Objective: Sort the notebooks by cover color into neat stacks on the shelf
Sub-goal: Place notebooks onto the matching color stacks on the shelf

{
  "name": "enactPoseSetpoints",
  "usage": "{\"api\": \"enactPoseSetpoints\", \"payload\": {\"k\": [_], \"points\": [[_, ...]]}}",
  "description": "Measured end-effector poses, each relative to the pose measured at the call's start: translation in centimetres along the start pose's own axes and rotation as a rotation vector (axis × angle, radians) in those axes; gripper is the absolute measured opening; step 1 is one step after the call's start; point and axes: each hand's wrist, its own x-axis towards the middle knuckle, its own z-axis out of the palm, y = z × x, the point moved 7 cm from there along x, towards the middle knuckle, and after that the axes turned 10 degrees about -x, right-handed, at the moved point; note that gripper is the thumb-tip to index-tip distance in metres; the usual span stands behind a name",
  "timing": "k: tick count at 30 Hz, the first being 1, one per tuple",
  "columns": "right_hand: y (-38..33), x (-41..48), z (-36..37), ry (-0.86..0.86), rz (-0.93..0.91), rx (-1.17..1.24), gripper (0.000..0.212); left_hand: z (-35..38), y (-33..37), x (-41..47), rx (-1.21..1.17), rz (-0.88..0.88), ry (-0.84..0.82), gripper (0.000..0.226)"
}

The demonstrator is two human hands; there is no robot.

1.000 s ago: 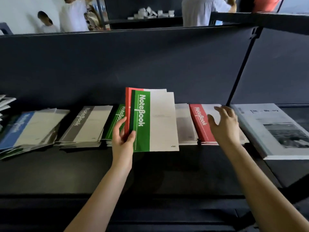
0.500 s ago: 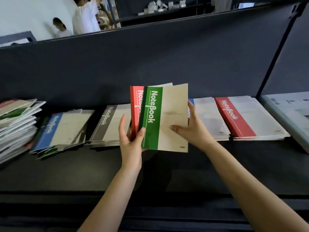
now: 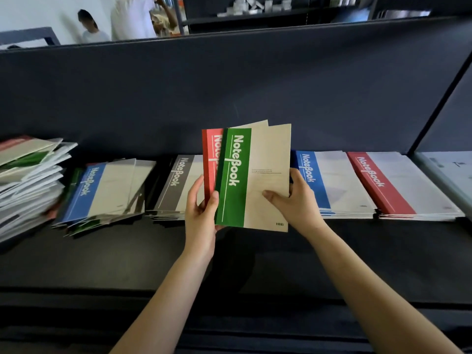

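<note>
I hold a green notebook [image 3: 236, 175] upright above the dark shelf [image 3: 127, 256], with a red notebook [image 3: 210, 159] fanned out behind it. My left hand [image 3: 201, 213] grips both at their lower left edge. My right hand [image 3: 293, 200] pinches the green notebook's right edge, thumb on the cover. On the shelf lie a grey stack [image 3: 176, 185], a blue stack [image 3: 329, 180] and a red stack [image 3: 398, 182]. A loose mixed pile with a blue cover on top [image 3: 102, 190] lies further left.
A tall untidy heap of notebooks [image 3: 28, 185] fills the far left of the shelf. A grey book [image 3: 449, 172] lies at the right edge beyond a slanted shelf post [image 3: 439, 106]. People stand behind the dark back panel [image 3: 229, 80].
My right hand left the red stack and took hold of the green notebook's right edge. The view has swung left, bringing the tall heap into sight.
</note>
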Motion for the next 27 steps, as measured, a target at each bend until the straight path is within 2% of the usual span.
{"api": "enactPoseSetpoints", "payload": {"k": [4, 8, 12, 16, 19, 23, 27], "points": [[-0.8, 0.7, -0.2, 0.113, 0.020, -0.040, 0.045, -0.2, 0.6, 1.1, -0.008, 0.027, 0.000, 0.037], [-1.1, 2.6, -2.1, 0.221, 0.048, -0.072, 0.050, -1.9, 2.2, 2.7, 0.035, 0.101, 0.067, 0.036], [-0.1, 4.3, -2.5, 0.174, 0.104, -0.188, 0.065, -5.0, 3.9, 3.8, 0.054, 0.173, 0.178, 0.035], [0.8, 4.6, -1.4, 0.136, 0.139, -0.282, 0.072, -7.4, 4.3, 4.2, 0.005, 0.164, 0.265, 0.039], [1.1, 4.9, 0.2, 0.097, 0.166, -0.337, 0.079, -7.3, 4.0, 4.3, 0.025, 0.123, 0.222, 0.039], [1.3, 4.9, 2.2, 0.080, 0.154, -0.546, 0.086, -6.7, 3.5, 4.1, 0.053, 0.064, 0.122, 0.036], [0.3, 4.2, 2.5, 0.141, 0.066, -0.557, 0.078, -6.5, 3.5, 4.0, 0.054, 0.038, 0.076, 0.035]]}}
